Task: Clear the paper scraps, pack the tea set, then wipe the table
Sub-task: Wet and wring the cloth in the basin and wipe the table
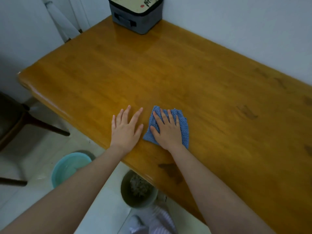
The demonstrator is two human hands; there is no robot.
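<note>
Two hands lie flat on the wooden table [168, 73], side by side near its front edge, just below the middle of the view. Your right hand [168, 130] presses on the blue cloth [184, 130] with fingers straight and spread, not curled round it. The fingertips point toward 12 o'clock, leaning slightly to 11. The cloth is folded into a rough rectangle whose long axis runs from 6 to 12 o'clock, in line with those fingers. Its far corners show past your fingertips and a strip shows at 3 o'clock of the hand. Your left hand [125, 129] rests on bare wood at 9 o'clock of the cloth, fingers straight and fanned. Whether its thumb touches the cloth's edge is unclear.

The glossy orange-brown top has darker knots toward 3 o'clock, and its length runs from about 10 o'clock to 4 o'clock across the view. A grey zipped case [136, 17] with a printed cream lid sits on the far corner at 12 o'clock, near the pale wall. On the light tiled floor below the front edge stand a teal basin [67, 168] at 7 o'clock and a round bin [138, 200] at 6 o'clock. A dark chair [10, 119] stands at 9 o'clock.

Your palm hides the cloth's middle. The frame cuts off the case's far side, your left forearm covers part of the basin, and the table edge overlaps the bin, whose pale contents are too blurred to name.
</note>
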